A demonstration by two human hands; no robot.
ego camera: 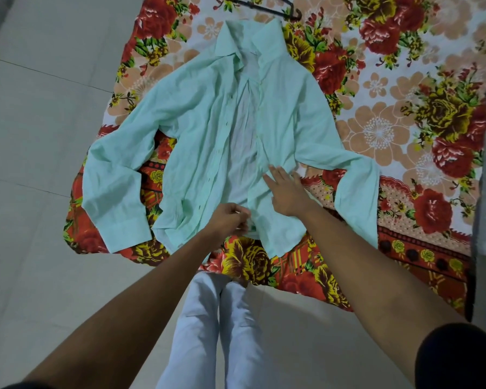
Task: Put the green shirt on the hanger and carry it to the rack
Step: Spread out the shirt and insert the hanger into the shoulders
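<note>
Left hand (pixel 230 217) pinched the green shirt (pixel 208 130) hem at the bed's (pixel 404 130) near edge; right hand (pixel 285 192) lay flat (hanger (pixel 267 8) untouched, probably needed next).

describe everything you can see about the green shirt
The green shirt is pale mint, long-sleeved and collared, of thin, creased woven-looking cloth. It lies face up on the floral bedsheet, front open, collar towards the dark hanger beyond it. Both sleeves spread out and bend down at the cuffs. The left hand pinches the hem near the placket; the right hand rests flat on the right front panel.
</note>
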